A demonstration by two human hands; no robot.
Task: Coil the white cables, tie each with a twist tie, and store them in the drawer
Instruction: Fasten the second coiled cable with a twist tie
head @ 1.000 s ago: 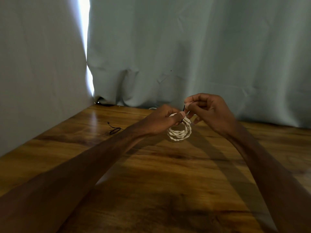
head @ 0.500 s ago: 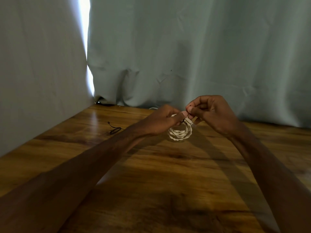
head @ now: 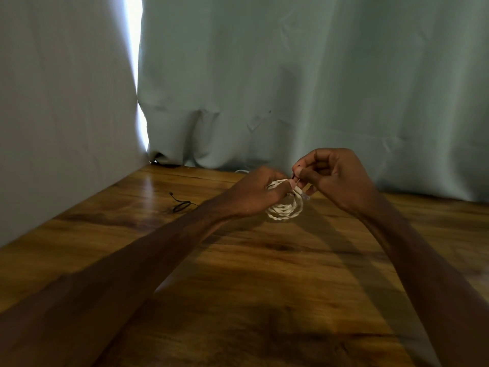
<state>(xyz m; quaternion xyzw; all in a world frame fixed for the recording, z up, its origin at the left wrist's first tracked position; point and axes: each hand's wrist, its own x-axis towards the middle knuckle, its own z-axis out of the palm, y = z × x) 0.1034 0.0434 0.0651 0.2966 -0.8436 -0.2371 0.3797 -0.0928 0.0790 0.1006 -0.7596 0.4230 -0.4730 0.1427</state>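
Well left of the coiled white cable (head: 285, 209), a spare black tie (head: 182, 205) lies loose on the wooden table (head: 238, 282). Just left of the coil, the left hand (head: 254, 193) grips its upper rim, fingers curled round the bundled loops and thumb laid across them. Whether the coil hangs clear of the table or brushes it, I cannot tell. At the coil's top a thin twist tie (head: 297, 180) shows, mostly hidden by fingertips. Just right of the coil, the right hand (head: 336, 181) pinches that tie between thumb and forefinger, with its other fingers curled in around nothing visible.

The coil looks light, soft and springy, and would likely fan open if the left grip slackens. It is best held where it is, across all the loops right beside the tie. The tie seems to be thin wire, stiff enough to keep a twist but small and easy to lose, so it wants a fingertip pinch near its ends. No drawer is in view.
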